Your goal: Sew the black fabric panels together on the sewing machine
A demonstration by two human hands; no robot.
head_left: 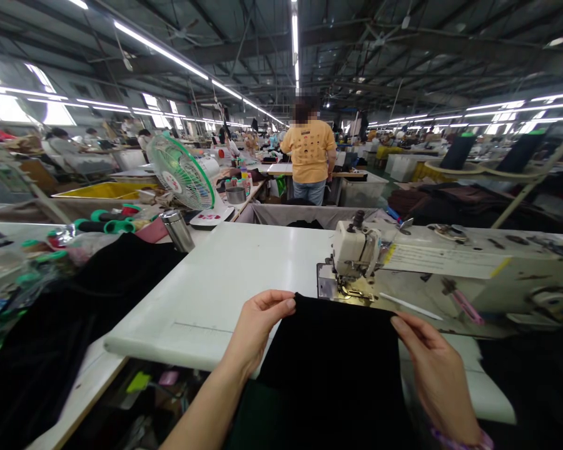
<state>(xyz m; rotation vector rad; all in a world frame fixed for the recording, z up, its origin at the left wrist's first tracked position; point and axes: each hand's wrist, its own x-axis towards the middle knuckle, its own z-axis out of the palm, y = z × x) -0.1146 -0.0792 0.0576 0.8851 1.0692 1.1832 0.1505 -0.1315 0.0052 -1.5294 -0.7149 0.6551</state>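
A piece of black fabric [340, 356] hangs between my two hands, its top edge stretched nearly straight and its lower part dropping over the table's front edge. My left hand [263, 322] pinches the top left corner between thumb and fingers. At the opposite corner, my right hand [434, 359] pinches the cloth the same way. Just beyond the fabric's top edge stands the sewing machine [356, 256], its needle area and metal plate close to the cloth. The white tabletop [244, 269] lies under and left of the fabric.
Black cloth [126, 275] is heaped on the left, near a steel flask [177, 230] and a green-rimmed fan [181, 172]. Pink-handled snips [464, 305] rest against the machine. Dark fabric stacks [469, 206] lie at the back right. A person in a yellow shirt [307, 153] stands ahead.
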